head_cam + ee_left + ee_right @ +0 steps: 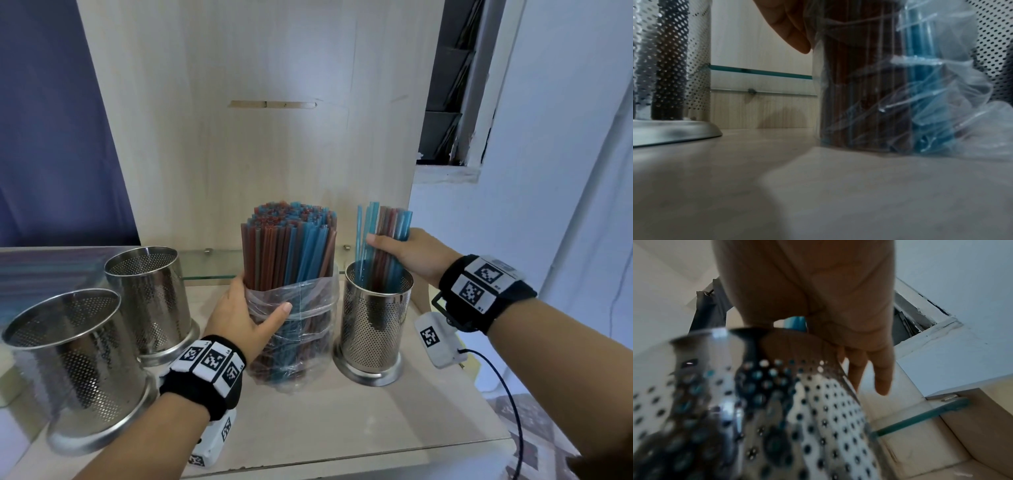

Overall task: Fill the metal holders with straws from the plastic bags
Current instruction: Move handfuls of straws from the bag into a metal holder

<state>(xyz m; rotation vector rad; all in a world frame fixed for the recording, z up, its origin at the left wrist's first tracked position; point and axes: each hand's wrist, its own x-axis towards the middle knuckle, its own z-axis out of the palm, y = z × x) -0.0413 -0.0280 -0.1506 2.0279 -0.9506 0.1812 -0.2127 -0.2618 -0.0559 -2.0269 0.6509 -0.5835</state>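
Observation:
A clear plastic bag (294, 329) stands upright mid-table, packed with blue and brown straws (291, 246). My left hand (246, 315) wraps around the bag, thumb across its front; the left wrist view shows the bag (869, 97) close up. To its right stands a perforated metal holder (375, 329) with a small bunch of straws (383, 240) partly lowered into it. My right hand (407, 257) grips that bunch just above the holder's rim. In the right wrist view the holder (777, 410) fills the foreground, with a bit of blue straw (795, 322) under the palm.
Two more perforated metal holders stand empty on the left, one nearer (72, 370) and one behind (150, 301). A wooden back panel (239, 137) rises behind, with a glass shelf edge (205, 267) at its base. The table's front edge (376, 455) is close.

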